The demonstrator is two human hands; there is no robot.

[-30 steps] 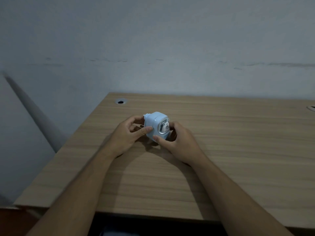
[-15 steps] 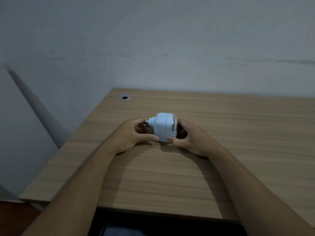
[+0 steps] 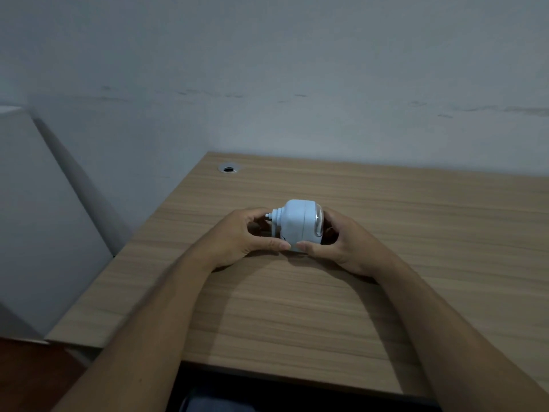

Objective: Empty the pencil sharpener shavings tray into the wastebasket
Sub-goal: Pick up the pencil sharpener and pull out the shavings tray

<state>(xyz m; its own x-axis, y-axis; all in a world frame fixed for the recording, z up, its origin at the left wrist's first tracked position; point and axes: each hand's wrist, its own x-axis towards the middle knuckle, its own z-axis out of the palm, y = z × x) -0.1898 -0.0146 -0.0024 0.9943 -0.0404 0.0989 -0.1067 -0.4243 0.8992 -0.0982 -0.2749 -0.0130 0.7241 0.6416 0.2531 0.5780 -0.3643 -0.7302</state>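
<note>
1. We hold the pale blue pencil sharpener (image 3: 298, 224) low over the wooden desk (image 3: 416, 263), roughly at the middle of its width and nearer the wall than the near edge; whether its base touches the desk we cannot tell.
2. Our left hand (image 3: 237, 236) is clamped on the sharpener's spindle end, thumb under the body. Our right hand (image 3: 341, 242) is clamped on the opposite end, where a clear rounded part (image 3: 318, 224) shows; we cannot tell if that is the shavings tray.
3. The tray looks unopened, so the task seems barely begun.
4. Risk: the sharpener lies on its side. If the tray comes free with a jerk here, shavings may spill on the desk instead of the wastebasket, which is not in view.
5. Risk: pulling the wrong seam could separate the body and scatter debris.
6. Beyond the sharpener, towards the desk's far left corner, sits a cable grommet (image 3: 228, 168); loose shavings could drift into it.
</note>
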